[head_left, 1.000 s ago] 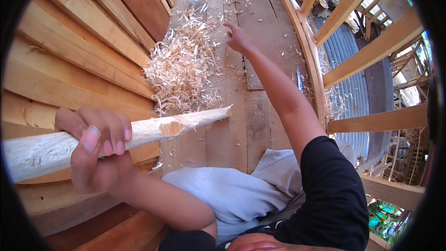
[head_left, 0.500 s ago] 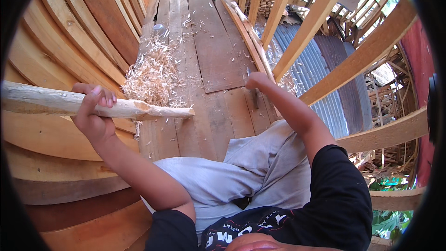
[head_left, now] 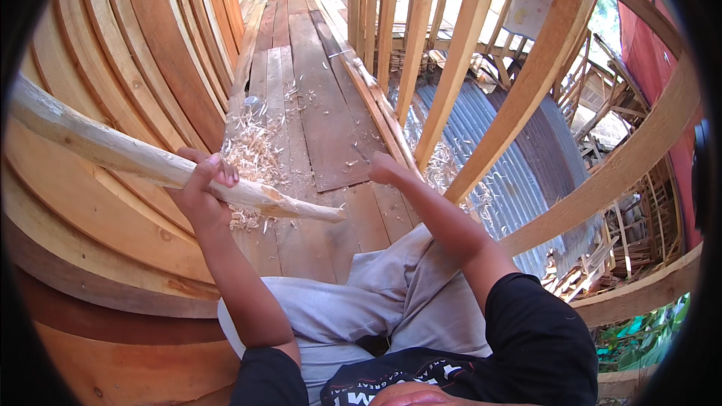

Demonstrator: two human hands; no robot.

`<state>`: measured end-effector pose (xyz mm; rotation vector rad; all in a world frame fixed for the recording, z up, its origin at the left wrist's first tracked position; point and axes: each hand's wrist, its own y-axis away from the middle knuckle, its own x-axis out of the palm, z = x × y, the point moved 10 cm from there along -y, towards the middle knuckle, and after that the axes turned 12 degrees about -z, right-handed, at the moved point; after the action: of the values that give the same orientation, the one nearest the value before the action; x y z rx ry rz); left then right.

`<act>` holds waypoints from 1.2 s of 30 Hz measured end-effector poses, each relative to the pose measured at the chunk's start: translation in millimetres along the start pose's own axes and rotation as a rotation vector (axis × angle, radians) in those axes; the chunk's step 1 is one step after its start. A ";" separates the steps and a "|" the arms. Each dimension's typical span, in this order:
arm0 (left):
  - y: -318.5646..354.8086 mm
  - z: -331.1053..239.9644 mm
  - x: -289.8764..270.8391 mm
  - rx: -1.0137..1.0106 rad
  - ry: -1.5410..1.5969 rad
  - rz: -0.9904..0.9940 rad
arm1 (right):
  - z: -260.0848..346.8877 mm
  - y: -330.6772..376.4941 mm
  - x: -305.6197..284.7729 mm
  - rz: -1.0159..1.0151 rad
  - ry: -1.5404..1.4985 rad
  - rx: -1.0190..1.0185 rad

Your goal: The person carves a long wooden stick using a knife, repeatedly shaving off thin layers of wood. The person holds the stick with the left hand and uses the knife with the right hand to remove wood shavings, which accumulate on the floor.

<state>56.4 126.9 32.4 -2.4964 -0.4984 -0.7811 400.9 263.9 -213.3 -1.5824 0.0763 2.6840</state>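
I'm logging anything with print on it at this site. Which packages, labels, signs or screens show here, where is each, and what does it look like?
Pale sheet or board: top right, behind the slanted wooden studs; roughly rectangular, whitish, too blurred to tell whether it bears print.
Black shirt: bottom centre, on the person; white lettering on dark cloth.
No packages or screens show.
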 end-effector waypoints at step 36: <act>-66.9 141.2 123.6 -0.005 -0.021 0.436 | 49.4 15.5 46.2 -0.037 -0.951 0.009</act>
<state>181.7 281.7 26.8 -2.4880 0.0478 -0.5816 334.7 251.0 -229.5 -0.1762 0.0323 3.0565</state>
